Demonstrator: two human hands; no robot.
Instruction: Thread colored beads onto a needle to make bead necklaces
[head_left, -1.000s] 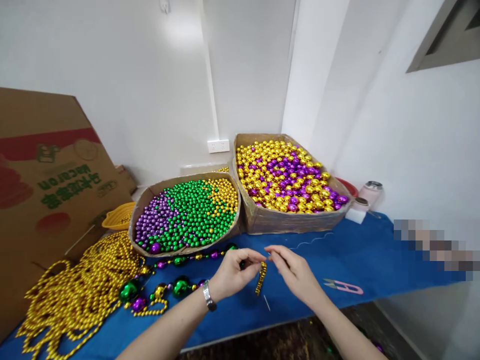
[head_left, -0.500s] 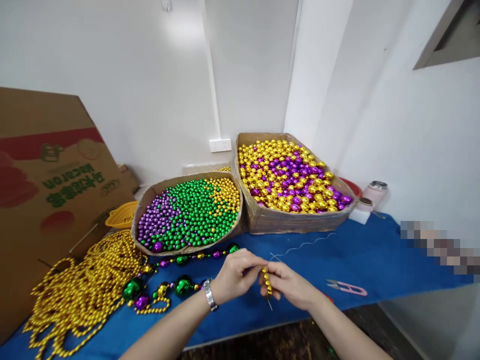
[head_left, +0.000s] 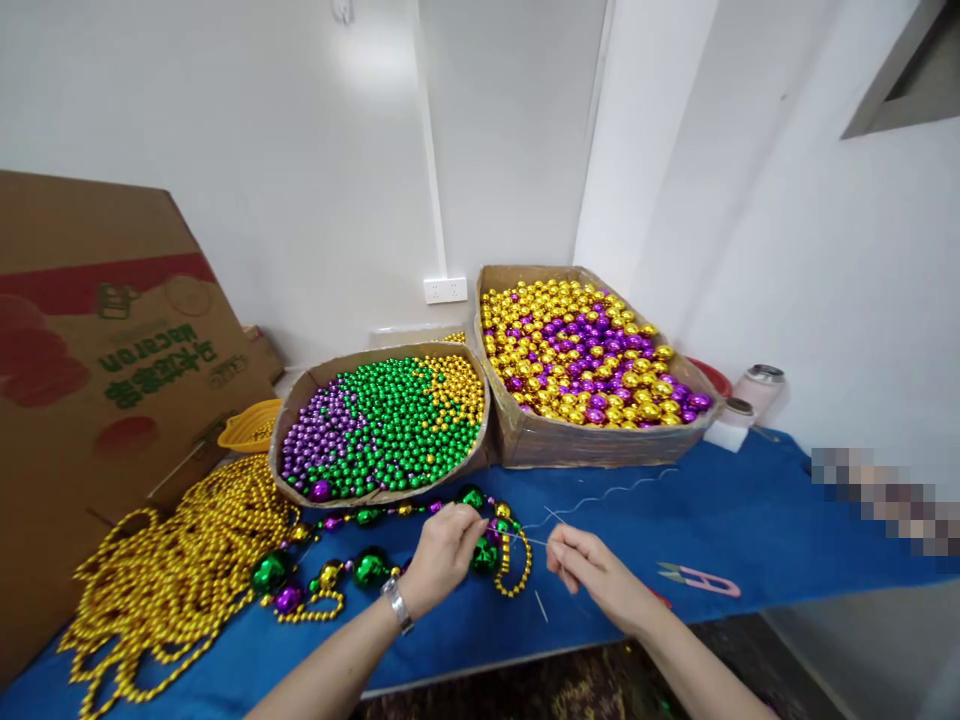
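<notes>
My left hand is closed in a pinch on the end of a bead strand of gold, green and purple beads that lies on the blue table. My right hand is pinched on a thin wire or needle that runs between both hands. A loop of small gold beads hangs just right of my left fingers. A wavy length of wire trails off toward the back right.
Two cardboard trays stand behind: a near one with green, purple and gold beads, a far one with gold and purple balls. Gold bead strands pile at left by a cardboard box. Pink snips lie at right.
My hands have drawn apart and lowered toward the table. The short gold bead run held upright between them now hangs as a loop beside a green bead under my left hand.
</notes>
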